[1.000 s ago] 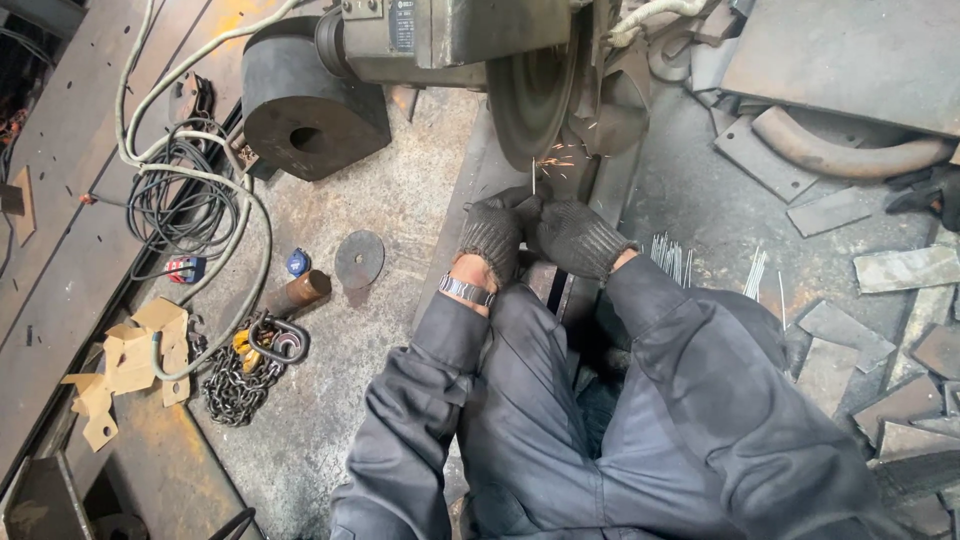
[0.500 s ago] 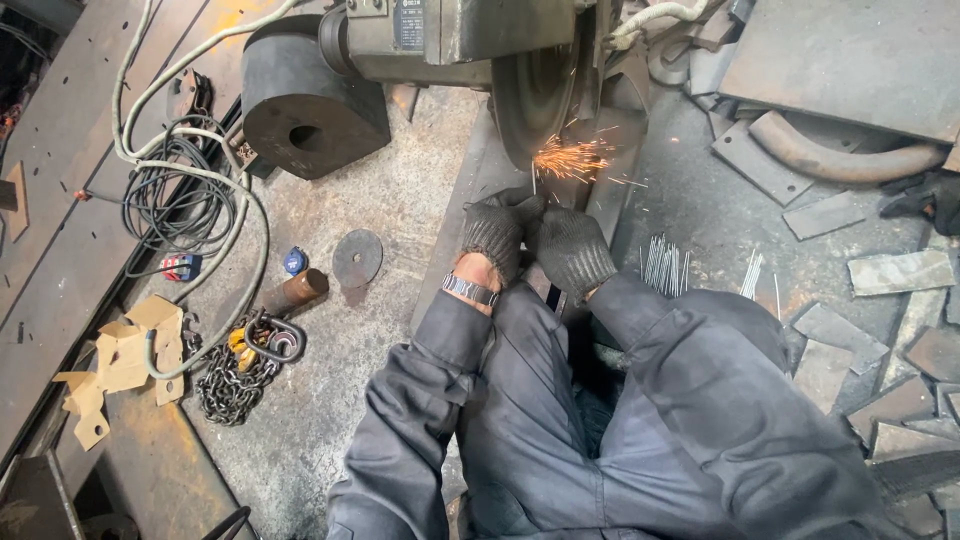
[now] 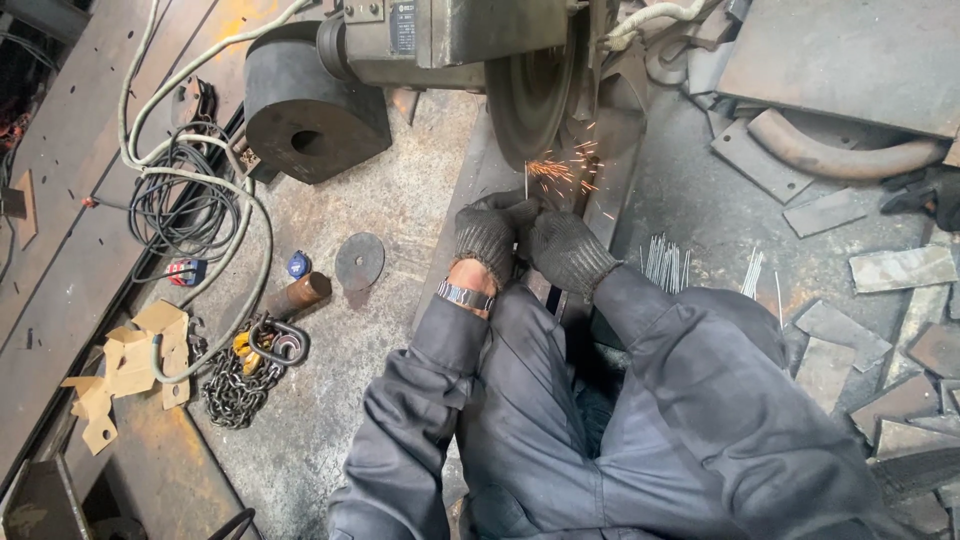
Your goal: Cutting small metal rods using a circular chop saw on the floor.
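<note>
Both my hands wear dark knitted gloves and meet just below a grey grinding wheel (image 3: 528, 92) on a bench grinder (image 3: 450, 35). My left hand (image 3: 488, 235) and my right hand (image 3: 562, 250) together pinch a thin metal rod (image 3: 526, 182) that points up at the wheel's lower edge. Orange sparks (image 3: 560, 172) fly from the rod's tip to the right. A metal watch band sits on my left wrist. Grey sleeves and trousers fill the lower frame.
A bundle of thin rods (image 3: 665, 262) lies right of my hands. A dark round block (image 3: 310, 100), coiled cables (image 3: 185, 195), a chain with a hook (image 3: 250, 365), a flat disc (image 3: 360, 260), a short pipe (image 3: 298, 294) and cardboard scraps (image 3: 130, 365) lie left. Steel offcuts (image 3: 880, 300) crowd the right.
A second ago no sparks showed; they flared half a second ago and keep flying now. My hands have stayed at the wheel with the rod.
</note>
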